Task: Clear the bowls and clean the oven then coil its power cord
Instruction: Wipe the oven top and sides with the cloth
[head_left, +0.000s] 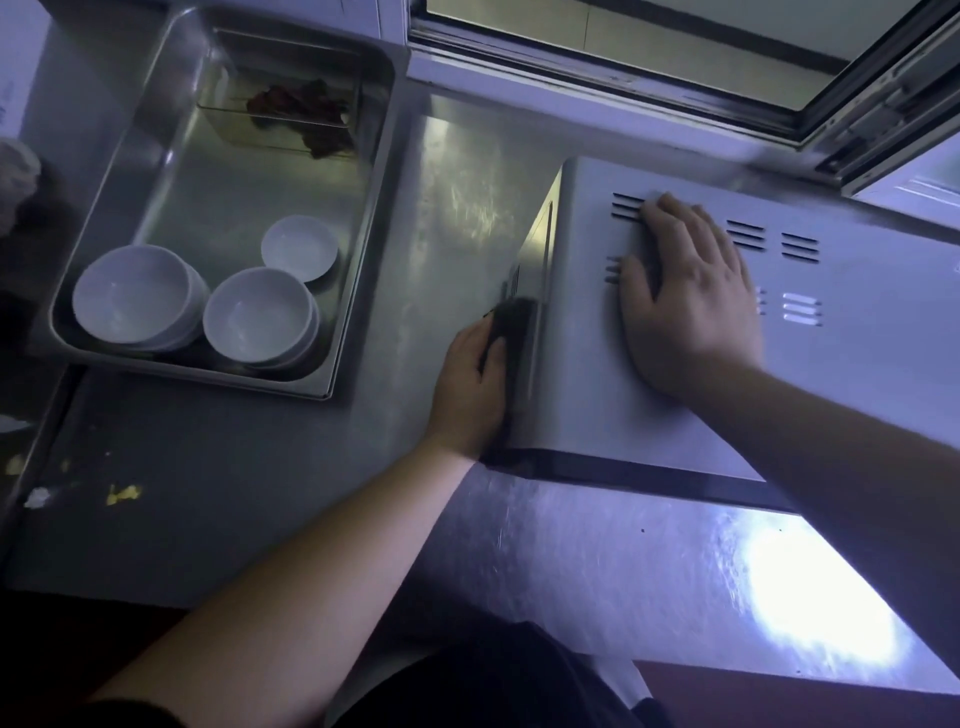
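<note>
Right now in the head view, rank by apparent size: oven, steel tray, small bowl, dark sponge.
1. Oven and steel tray: alike, not ranked.
2. Small bowl and dark sponge: close; sponge partly hidden, unsure.

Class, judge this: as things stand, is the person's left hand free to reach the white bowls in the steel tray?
Probably not at once: the left hand grips a dark sponge against the silver oven's side. The white bowls lie nearby, unobstructed.

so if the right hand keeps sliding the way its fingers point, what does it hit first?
The right hand lies flat on the oven top, fingers toward its back-left edge. Likely nothing before that edge, then bare steel counter; depth unclear.
</note>
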